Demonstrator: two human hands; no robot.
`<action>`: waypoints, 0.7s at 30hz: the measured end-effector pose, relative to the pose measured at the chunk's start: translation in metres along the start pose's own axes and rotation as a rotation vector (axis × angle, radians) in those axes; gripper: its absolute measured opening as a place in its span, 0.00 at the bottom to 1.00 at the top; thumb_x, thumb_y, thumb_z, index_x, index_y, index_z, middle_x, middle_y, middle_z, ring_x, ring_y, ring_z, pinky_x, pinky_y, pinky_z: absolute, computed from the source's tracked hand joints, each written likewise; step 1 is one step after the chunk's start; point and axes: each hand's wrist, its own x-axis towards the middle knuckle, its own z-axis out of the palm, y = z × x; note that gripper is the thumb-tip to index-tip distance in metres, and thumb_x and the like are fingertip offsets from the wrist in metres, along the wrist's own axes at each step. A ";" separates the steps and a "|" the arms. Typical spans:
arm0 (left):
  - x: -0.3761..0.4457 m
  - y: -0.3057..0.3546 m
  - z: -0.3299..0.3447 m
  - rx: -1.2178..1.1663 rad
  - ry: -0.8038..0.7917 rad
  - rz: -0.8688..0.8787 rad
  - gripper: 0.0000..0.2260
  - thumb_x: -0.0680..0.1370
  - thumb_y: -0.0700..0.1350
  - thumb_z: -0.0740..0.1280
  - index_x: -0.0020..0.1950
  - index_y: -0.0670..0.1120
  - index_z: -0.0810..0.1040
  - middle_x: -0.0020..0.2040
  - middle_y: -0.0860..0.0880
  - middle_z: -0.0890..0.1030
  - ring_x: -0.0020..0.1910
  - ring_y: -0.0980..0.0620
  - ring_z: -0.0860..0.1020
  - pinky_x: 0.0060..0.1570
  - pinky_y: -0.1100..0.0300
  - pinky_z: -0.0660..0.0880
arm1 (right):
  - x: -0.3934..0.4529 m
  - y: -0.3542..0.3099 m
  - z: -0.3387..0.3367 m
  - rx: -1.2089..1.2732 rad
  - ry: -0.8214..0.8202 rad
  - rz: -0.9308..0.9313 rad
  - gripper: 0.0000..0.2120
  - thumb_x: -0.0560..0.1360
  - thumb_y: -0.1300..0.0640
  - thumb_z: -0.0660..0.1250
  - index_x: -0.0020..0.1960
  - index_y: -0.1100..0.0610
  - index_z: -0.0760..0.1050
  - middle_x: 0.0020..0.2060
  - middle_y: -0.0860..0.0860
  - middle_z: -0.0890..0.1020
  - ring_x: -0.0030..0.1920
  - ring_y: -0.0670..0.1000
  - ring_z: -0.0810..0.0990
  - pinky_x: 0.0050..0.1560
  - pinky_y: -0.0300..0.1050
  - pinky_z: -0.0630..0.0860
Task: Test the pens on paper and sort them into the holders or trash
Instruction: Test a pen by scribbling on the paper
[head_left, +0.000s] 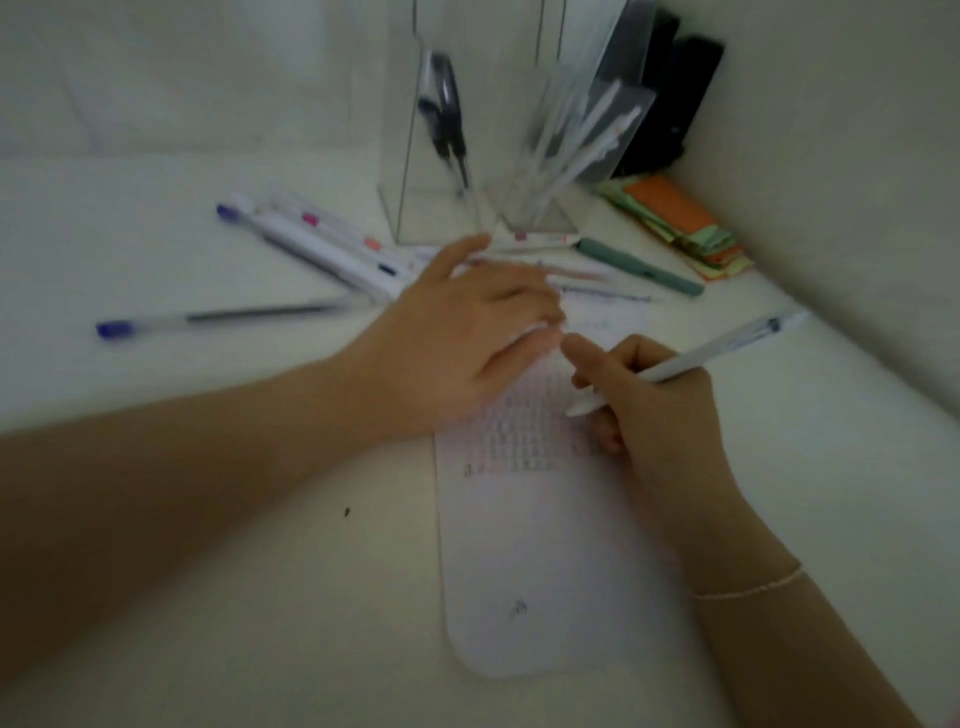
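Pens lie in a loose fan at about eleven o'clock from the paper (545, 545), among them a clear pen with a blue cap (208, 319) lying apart at nine o'clock and a green pen (639, 265) at one o'clock; these look like the ones not yet tested. Two clear holders stand beyond them at twelve o'clock: the left holder (431, 156) has a dark tool in it, seemingly scissors, and the right holder (566, 156) already has several white pens leaning in it. Coloured paper slips (685, 228) are stacked at two o'clock.

One white pen (675, 366) is in the right hand (654, 415), pinched in a writing grip, thumb and curled fingers closed round the barrel, tip angled down toward rows of scribbles on the sheet. Blur hides whether the tip touches. The wrist sits low at the sheet's right edge, probably for steadiness.

Over the paper's top end, the left hand (467, 332) rests flat, fingers spread and fairly straight, apparently pinning the sheet so it does not slide during the test stroke.
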 end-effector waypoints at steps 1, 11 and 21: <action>0.001 0.003 -0.003 -0.053 0.008 0.023 0.19 0.80 0.53 0.53 0.56 0.45 0.80 0.57 0.50 0.80 0.63 0.52 0.73 0.69 0.50 0.56 | 0.001 -0.004 0.001 0.001 -0.022 0.017 0.16 0.68 0.54 0.73 0.35 0.66 0.73 0.21 0.52 0.75 0.20 0.47 0.69 0.22 0.36 0.67; 0.001 -0.002 0.008 -0.185 0.080 -0.016 0.11 0.78 0.50 0.62 0.47 0.46 0.81 0.51 0.53 0.81 0.58 0.57 0.74 0.63 0.43 0.66 | 0.027 -0.055 0.012 0.162 -0.079 -0.001 0.20 0.73 0.46 0.67 0.31 0.61 0.73 0.32 0.64 0.73 0.19 0.49 0.62 0.20 0.37 0.58; 0.000 -0.007 0.008 -0.171 0.100 -0.098 0.12 0.79 0.51 0.58 0.48 0.47 0.78 0.50 0.54 0.81 0.59 0.60 0.72 0.70 0.55 0.54 | 0.045 -0.077 0.006 0.558 -0.380 0.383 0.23 0.75 0.41 0.55 0.30 0.57 0.67 0.28 0.52 0.65 0.23 0.48 0.60 0.24 0.39 0.56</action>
